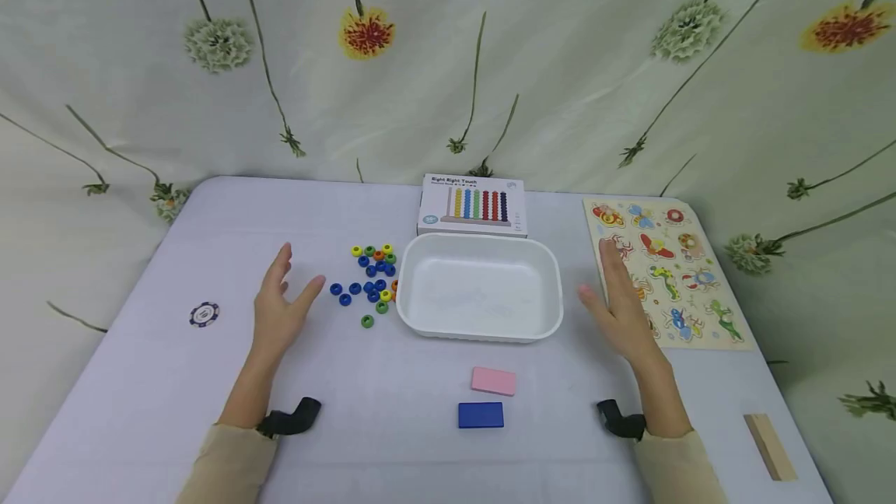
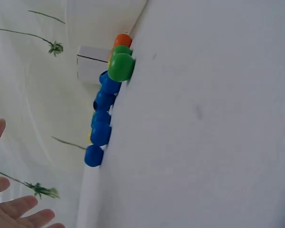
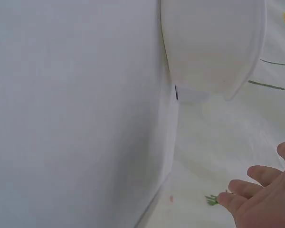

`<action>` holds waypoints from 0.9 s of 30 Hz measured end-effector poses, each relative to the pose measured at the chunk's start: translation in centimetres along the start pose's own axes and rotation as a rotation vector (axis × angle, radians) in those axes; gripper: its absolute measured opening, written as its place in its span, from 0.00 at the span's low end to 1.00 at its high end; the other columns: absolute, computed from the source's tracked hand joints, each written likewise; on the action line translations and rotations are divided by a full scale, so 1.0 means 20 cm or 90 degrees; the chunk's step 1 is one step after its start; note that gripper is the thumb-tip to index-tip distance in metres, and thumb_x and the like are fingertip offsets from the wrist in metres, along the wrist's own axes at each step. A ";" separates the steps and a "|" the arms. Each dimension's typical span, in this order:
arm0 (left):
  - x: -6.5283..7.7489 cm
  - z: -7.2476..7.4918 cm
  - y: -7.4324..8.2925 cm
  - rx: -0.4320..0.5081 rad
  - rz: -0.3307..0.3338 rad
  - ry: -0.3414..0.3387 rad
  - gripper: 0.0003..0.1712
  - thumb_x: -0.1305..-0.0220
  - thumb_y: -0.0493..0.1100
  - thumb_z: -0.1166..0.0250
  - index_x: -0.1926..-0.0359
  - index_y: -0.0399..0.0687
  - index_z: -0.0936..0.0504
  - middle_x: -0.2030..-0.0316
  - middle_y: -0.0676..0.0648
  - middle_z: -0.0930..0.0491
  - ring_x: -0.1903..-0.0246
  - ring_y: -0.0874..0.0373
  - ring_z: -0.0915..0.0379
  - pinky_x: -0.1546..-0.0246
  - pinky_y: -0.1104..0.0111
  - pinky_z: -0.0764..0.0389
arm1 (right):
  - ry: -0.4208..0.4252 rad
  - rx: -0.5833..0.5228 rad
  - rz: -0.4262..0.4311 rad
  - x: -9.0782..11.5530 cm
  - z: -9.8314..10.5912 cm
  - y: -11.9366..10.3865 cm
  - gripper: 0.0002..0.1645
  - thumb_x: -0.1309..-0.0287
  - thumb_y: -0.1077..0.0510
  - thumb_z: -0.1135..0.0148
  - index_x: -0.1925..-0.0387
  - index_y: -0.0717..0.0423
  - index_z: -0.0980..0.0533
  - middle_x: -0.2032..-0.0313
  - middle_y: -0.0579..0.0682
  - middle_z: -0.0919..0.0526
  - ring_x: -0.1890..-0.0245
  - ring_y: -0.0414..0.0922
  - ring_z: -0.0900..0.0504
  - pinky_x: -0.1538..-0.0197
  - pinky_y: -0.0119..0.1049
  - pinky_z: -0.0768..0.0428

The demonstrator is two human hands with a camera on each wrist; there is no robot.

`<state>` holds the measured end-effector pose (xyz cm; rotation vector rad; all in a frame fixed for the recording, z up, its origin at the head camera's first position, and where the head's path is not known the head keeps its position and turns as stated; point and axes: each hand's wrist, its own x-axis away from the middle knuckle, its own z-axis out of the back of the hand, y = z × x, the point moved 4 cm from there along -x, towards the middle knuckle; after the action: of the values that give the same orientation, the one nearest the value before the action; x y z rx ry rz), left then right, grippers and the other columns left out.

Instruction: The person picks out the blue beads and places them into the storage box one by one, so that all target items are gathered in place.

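My left hand [image 1: 278, 313] is held with its fingers extended and thumb spread, holding nothing, just left of a scatter of small round beads [image 1: 371, 271]. The beads are blue, green, yellow and orange; in the left wrist view the blue beads [image 2: 100, 133] line up beyond the fingers. Between the hands stands a white plastic tray [image 1: 480, 333]. To its right, my right hand [image 1: 623, 317] has straight fingers and a spread thumb, also holding nothing. It overlaps the left edge of an insect puzzle board [image 1: 665, 274] in the head view.
Behind the tray lies a box [image 1: 472, 204] picturing coloured bead columns. In front are a pink block [image 1: 493, 381] and a blue block [image 1: 481, 415]. A poker chip [image 1: 204, 314] lies at the left, and a wooden strip [image 1: 770, 446] near the right table edge.
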<state>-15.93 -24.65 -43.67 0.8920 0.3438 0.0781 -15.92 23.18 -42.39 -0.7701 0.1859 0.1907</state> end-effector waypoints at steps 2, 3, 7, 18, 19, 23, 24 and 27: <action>0.00 -0.03 -0.05 0.044 0.035 0.005 0.39 0.43 0.54 0.41 0.34 0.55 0.47 0.35 0.48 0.45 0.36 0.50 0.48 0.41 0.52 0.43 | -0.016 -0.061 -0.013 0.00 -0.04 -0.01 0.41 0.41 0.50 0.49 0.32 0.39 0.59 0.32 0.40 0.60 0.32 0.45 0.61 0.37 0.57 0.55; -0.01 -0.04 -0.07 0.059 0.050 0.004 0.38 0.43 0.54 0.41 0.34 0.55 0.46 0.35 0.48 0.44 0.37 0.50 0.48 0.41 0.53 0.43 | -0.025 -0.094 -0.019 0.00 -0.06 -0.02 0.40 0.40 0.51 0.50 0.32 0.39 0.58 0.32 0.40 0.59 0.32 0.45 0.59 0.36 0.55 0.53; -0.01 -0.09 -0.15 0.081 0.101 -0.001 0.35 0.44 0.53 0.40 0.37 0.55 0.39 0.37 0.50 0.39 0.37 0.56 0.47 0.38 0.59 0.45 | -0.059 -0.219 -0.044 0.01 -0.13 -0.03 0.36 0.38 0.54 0.53 0.33 0.40 0.56 0.32 0.42 0.56 0.33 0.47 0.53 0.36 0.51 0.48; -0.01 -0.14 -0.20 -0.012 0.083 -0.053 0.30 0.45 0.51 0.39 0.41 0.51 0.33 0.40 0.46 0.35 0.38 0.48 0.48 0.40 0.52 0.47 | -0.077 -0.356 -0.064 0.04 -0.23 -0.02 0.32 0.35 0.55 0.61 0.33 0.39 0.56 0.34 0.56 0.48 0.35 0.55 0.47 0.39 0.53 0.45; -0.01 -0.15 -0.19 -0.029 0.077 -0.053 0.29 0.45 0.50 0.39 0.42 0.50 0.32 0.41 0.45 0.35 0.39 0.48 0.47 0.41 0.52 0.47 | -0.080 -0.360 -0.066 0.05 -0.23 -0.02 0.32 0.34 0.55 0.61 0.32 0.41 0.57 0.34 0.57 0.48 0.35 0.56 0.47 0.38 0.53 0.45; -0.01 -0.16 -0.17 -0.077 0.041 -0.045 0.25 0.46 0.44 0.38 0.46 0.45 0.28 0.44 0.43 0.33 0.40 0.46 0.46 0.42 0.50 0.47 | -0.086 -0.382 -0.081 0.06 -0.24 -0.06 0.31 0.34 0.58 0.63 0.32 0.49 0.57 0.35 0.61 0.47 0.37 0.58 0.45 0.39 0.55 0.45; -0.01 -0.16 -0.16 -0.085 0.032 -0.043 0.24 0.46 0.43 0.38 0.47 0.44 0.27 0.45 0.43 0.32 0.41 0.45 0.46 0.42 0.50 0.47 | -0.086 -0.386 -0.083 0.06 -0.24 -0.08 0.31 0.34 0.58 0.63 0.32 0.52 0.57 0.36 0.62 0.47 0.37 0.59 0.45 0.39 0.55 0.45; -0.01 -0.17 -0.15 -0.104 0.007 -0.033 0.21 0.47 0.41 0.37 0.51 0.41 0.24 0.46 0.42 0.31 0.42 0.45 0.45 0.43 0.50 0.47 | -0.088 -0.389 -0.088 0.07 -0.23 -0.10 0.31 0.34 0.59 0.64 0.32 0.54 0.57 0.36 0.64 0.46 0.38 0.60 0.44 0.40 0.56 0.45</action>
<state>-17.37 -24.06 -47.92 0.7327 0.2803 0.0922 -14.65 18.69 -44.70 -1.3681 -0.0649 0.1695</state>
